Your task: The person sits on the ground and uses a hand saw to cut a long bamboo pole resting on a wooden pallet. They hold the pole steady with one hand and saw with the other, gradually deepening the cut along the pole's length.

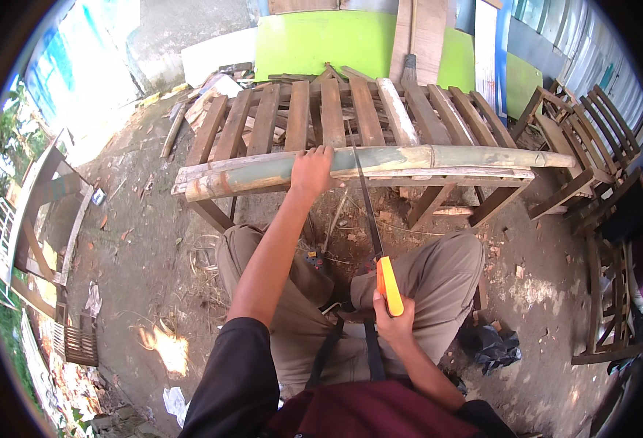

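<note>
A bamboo pole (pixel 380 164) is lying lengthwise along the near edge of a slatted wooden bench (pixel 314 117), its cut end sticking out past the bench's left corner. The left hand (pixel 311 169) is pressing down on the pole near the middle, fingers wrapping over the top. Just right of that hand, a handsaw (pixel 371 219) is crossing the pole, its blade resting on the bamboo. The right hand (pixel 393 321) is gripping the saw's orange handle (pixel 390 286), clenched tight, above the person's knees. Wooden chairs (pixel 584 139) are standing beyond the bench's right corner.
</note>
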`<state>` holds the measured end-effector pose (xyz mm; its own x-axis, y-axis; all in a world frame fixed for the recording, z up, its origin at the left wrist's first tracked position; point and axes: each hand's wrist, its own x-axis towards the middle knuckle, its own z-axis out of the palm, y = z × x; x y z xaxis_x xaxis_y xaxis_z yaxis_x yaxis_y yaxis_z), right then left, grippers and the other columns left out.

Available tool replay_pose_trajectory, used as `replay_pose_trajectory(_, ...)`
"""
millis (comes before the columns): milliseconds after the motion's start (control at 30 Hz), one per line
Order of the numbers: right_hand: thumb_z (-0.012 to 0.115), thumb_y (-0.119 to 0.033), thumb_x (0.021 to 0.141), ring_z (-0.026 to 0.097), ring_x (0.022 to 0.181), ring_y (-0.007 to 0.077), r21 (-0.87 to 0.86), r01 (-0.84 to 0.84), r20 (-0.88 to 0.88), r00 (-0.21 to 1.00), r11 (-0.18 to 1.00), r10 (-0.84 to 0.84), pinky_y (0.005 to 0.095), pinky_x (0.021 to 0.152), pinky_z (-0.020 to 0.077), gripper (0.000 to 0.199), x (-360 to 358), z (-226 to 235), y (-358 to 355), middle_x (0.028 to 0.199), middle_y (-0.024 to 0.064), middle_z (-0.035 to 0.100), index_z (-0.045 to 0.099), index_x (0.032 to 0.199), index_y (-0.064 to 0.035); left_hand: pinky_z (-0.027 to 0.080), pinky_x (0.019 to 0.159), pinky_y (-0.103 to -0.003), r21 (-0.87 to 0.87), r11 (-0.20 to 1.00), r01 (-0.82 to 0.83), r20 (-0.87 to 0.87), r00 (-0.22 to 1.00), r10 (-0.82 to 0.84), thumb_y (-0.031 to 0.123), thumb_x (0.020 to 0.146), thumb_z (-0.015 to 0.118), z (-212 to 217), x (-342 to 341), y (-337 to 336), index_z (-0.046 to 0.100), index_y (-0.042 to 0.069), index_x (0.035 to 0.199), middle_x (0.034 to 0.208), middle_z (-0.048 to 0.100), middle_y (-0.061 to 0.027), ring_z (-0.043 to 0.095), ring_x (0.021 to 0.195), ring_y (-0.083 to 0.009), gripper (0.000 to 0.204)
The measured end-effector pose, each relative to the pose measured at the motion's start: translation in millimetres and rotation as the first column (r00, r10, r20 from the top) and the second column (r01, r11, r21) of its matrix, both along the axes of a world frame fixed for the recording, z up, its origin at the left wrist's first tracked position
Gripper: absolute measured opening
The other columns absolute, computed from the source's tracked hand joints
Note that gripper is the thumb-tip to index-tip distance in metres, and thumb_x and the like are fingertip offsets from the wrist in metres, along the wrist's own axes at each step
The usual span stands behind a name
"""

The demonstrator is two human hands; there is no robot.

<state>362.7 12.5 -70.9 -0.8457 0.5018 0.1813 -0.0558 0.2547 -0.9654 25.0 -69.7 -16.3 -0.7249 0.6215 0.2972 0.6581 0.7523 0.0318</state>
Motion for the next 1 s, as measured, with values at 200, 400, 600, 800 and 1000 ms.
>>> replay_pose_trajectory(200,0.068,-0.033,0.093,0.062,0.055,0.0237,0.134,0.114,-0.003,0.993,0.984,-0.115,0.0416,0.056,0.046,0.042,-99,76,18,0.06,0.0177,0.061,0.064,0.078,0.0058,0.054,0.09,-0.043,0.098,0.994,0.057,-0.028,0.998,-0.055,0.051,0.055,0.092,-3,-9,-4,0.058,0.005,0.11,0.106,0.069,-0.0121,0.068,0.106,-0.0297,0.079)
replay_pose_trajectory(400,0.068,-0.027,0.093,0.061,0.055,0.0167,0.057,0.133,0.049,0.989,0.989,-0.136,0.0383,0.056,0.0456,0.036,-103,77,15,0.057,0.0142,0.059,0.063,0.076,0.0043,0.056,0.086,-0.045,0.06,0.998,0.018,-0.002,1.0,-0.018,0.055,0.058,0.09,5,-8,2,0.06,0.005,0.107,0.109,0.07,-0.0131,0.07,0.101,-0.0332,0.077)
replay_pose_trajectory(600,0.068,-0.02,0.093,0.056,0.053,0.0118,0.063,0.071,0.033,0.997,0.995,-0.073,0.0345,0.053,0.0446,0.027,-30,54,-5,0.056,0.0092,0.056,0.064,0.078,0.0027,0.056,0.086,-0.045,0.084,0.995,0.046,-0.05,0.998,-0.042,0.054,0.059,0.09,4,-10,-1,0.059,0.006,0.114,0.111,0.07,-0.0125,0.07,0.101,-0.0331,0.079)
replay_pose_trajectory(800,0.067,-0.028,0.095,0.056,0.061,0.0105,0.04,-0.033,-0.098,0.994,0.999,0.037,0.0307,0.057,0.0462,0.03,-26,50,-18,0.068,0.005,0.06,0.058,0.096,0.0002,0.047,0.101,-0.042,0.054,0.998,-0.02,0.025,1.0,0.019,0.05,0.061,0.09,11,0,2,0.058,0.008,0.115,0.118,0.067,-0.0073,0.063,0.116,-0.0248,0.075)
replay_pose_trajectory(1000,0.05,-0.061,0.099,0.047,0.067,0.0087,-0.193,-0.154,-0.283,0.954,0.969,0.095,0.0237,0.059,0.0406,0.063,-19,27,-4,0.084,0.006,0.053,0.043,0.116,-0.0006,0.038,0.111,-0.047,-0.014,0.969,0.245,0.076,0.967,-0.243,0.055,0.085,0.069,18,-14,-11,0.053,0.005,0.137,0.142,0.056,-0.0128,0.048,0.137,-0.0279,0.074)
